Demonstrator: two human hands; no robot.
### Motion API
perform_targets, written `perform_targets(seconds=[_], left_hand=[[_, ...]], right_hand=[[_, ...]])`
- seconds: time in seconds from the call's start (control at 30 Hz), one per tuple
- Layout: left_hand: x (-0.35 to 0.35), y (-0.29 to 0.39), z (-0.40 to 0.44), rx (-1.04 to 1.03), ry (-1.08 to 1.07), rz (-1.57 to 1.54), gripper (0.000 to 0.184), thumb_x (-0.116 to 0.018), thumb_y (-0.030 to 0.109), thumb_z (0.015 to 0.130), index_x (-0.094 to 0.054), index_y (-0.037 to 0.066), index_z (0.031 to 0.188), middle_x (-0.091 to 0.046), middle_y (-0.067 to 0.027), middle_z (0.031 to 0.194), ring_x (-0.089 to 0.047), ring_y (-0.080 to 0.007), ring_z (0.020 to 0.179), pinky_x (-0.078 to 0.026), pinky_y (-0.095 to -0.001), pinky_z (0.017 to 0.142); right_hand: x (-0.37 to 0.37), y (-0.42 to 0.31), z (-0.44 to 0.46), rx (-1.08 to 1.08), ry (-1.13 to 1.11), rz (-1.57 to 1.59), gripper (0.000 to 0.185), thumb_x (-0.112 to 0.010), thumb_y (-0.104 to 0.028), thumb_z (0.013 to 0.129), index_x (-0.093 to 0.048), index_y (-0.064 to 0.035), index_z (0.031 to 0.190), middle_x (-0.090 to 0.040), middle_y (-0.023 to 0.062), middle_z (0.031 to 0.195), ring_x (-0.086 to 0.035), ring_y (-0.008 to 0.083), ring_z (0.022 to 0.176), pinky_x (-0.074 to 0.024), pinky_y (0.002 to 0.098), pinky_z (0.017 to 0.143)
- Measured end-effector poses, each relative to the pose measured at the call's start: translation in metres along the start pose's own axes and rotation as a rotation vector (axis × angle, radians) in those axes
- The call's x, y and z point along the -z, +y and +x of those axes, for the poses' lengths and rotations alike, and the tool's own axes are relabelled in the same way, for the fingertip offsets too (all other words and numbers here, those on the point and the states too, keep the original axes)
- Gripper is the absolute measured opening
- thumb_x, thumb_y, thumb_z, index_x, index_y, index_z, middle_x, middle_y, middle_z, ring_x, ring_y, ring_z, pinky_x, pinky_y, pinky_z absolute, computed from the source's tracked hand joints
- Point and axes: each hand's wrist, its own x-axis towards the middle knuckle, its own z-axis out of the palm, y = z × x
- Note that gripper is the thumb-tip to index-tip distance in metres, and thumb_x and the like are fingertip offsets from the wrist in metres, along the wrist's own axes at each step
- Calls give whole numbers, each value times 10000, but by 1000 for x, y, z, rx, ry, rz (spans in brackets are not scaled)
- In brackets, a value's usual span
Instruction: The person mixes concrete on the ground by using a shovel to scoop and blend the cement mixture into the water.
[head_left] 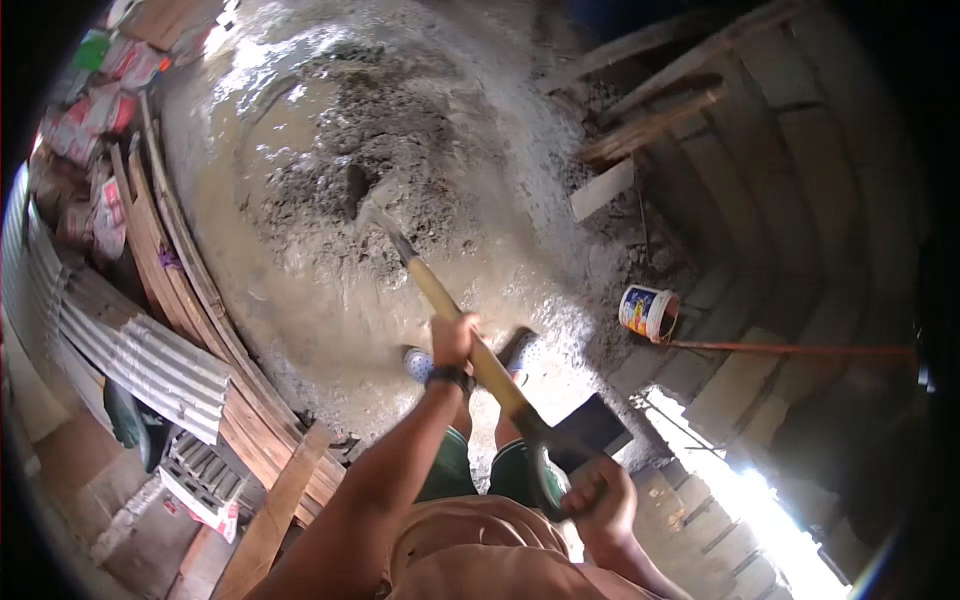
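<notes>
My left hand [454, 340], with a dark band at the wrist, is wrapped round the yellow shaft of a shovel [435, 292]. My right hand [602, 500] grips the dark looped handle at the shovel's near end. The shovel slants away to the upper left, and its blade meets a heap of wet grey mortar mix [400, 130]. Part of the blade is buried or blurred, so its load cannot be made out. Beside the handle is a dark flat rectangle [597, 432] I cannot identify.
Long wooden boards [190, 310] and corrugated metal sheets [140, 355] lie on the left, with bags [95, 120] behind. A white bucket [645, 312] lies tipped on the right by a block wall [820, 170]. Murky water [215, 190] surrounds the heap.
</notes>
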Motion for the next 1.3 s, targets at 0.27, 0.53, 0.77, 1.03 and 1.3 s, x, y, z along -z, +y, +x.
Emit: perform_targets(seconds=[0.27, 0.53, 0.77, 1.03, 1.3], left_hand=[[-20, -14, 120, 197, 73, -33, 236, -667, 177, 828, -466, 122, 720, -496, -23, 608, -531, -192, 525, -465, -319, 524], [-40, 32, 10, 179, 222, -562, 349, -741, 385, 840, -543, 102, 893, -556, -51, 716, -560, -224, 619, -505, -365, 629], [-9, -5, 47, 55, 80, -462, 280, -719, 268, 864, -498, 159, 733, -463, 44, 573, -465, -110, 461, -436, -280, 469], [-21, -88, 83, 124, 128, -403, 270, -692, 335, 823, -516, 144, 748, -478, 24, 607, -490, -130, 507, -453, -319, 496], [-103, -375, 28, 830, 104, -398, 309, -786, 278, 755, -518, 126, 752, -480, -19, 573, -483, -170, 417, -452, -338, 412]], right_hand=[[7, -41, 98, 143, -427, -134, 328, -529, -292, 898, -448, -70, 670, -396, 66, 507, -429, 217, 444, -416, 377, 471], [197, -160, 44, 844, -831, -1203, 412, -637, -426, 799, -636, -41, 653, -620, 89, 728, -586, 278, 751, -419, 396, 745], [204, -120, 80, 588, -5, -844, 416, -605, -96, 846, -554, -29, 1253, -460, 183, 1295, -519, 264, 1020, -414, 426, 847], [235, -79, 180, -103, 326, -35, 347, -568, -461, 907, -517, -161, 741, -443, -2, 585, -457, 159, 514, -381, 331, 496], [385, -40, 127, 196, 1029, -217, 372, -523, -466, 919, -526, -118, 785, -367, -38, 583, -324, 95, 429, -283, 266, 383]])
